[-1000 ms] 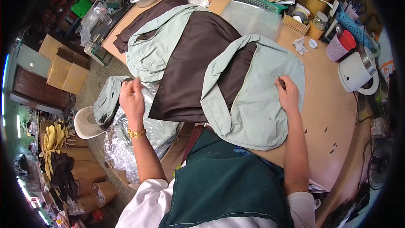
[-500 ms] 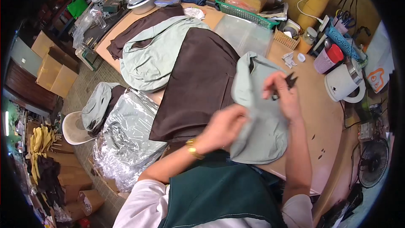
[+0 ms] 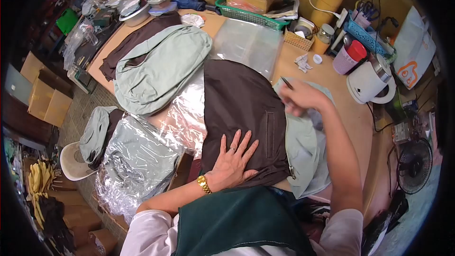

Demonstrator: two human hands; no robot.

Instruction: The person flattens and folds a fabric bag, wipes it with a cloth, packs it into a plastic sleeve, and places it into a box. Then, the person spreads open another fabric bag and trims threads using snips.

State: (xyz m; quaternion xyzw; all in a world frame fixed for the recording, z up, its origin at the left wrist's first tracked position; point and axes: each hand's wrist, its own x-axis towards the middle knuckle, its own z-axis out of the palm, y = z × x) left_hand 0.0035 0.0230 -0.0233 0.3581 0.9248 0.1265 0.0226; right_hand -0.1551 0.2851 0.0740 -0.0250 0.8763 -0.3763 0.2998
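Observation:
A dark brown cloth panel (image 3: 241,99) with a stitched slot lies on the table in front of me. My left hand (image 3: 234,156) rests flat on its lower part, fingers spread. Along the panel's right side is grey-green cloth (image 3: 303,151), with a zip (image 3: 291,168) along the edge between them. My right hand (image 3: 303,97) is over the upper right of this cloth, fingers curled round small black thread snips (image 3: 286,83). Only a dark tip of the snips shows; blur and the fingers hide the rest.
Behind to the left lie a rounded grey-green cloth piece (image 3: 161,68) and clear plastic film (image 3: 187,114). A plastic-wrapped bundle (image 3: 137,156) is nearer left. At the right stand a white kettle (image 3: 367,83), a lilac cup (image 3: 348,59) and a fan (image 3: 414,166).
The brown panel has shifted right, partly covering the grey-green cloth and exposing plastic film. My left hand has flattened onto the panel. My right hand, with the snips, has moved slightly left. The view has shifted.

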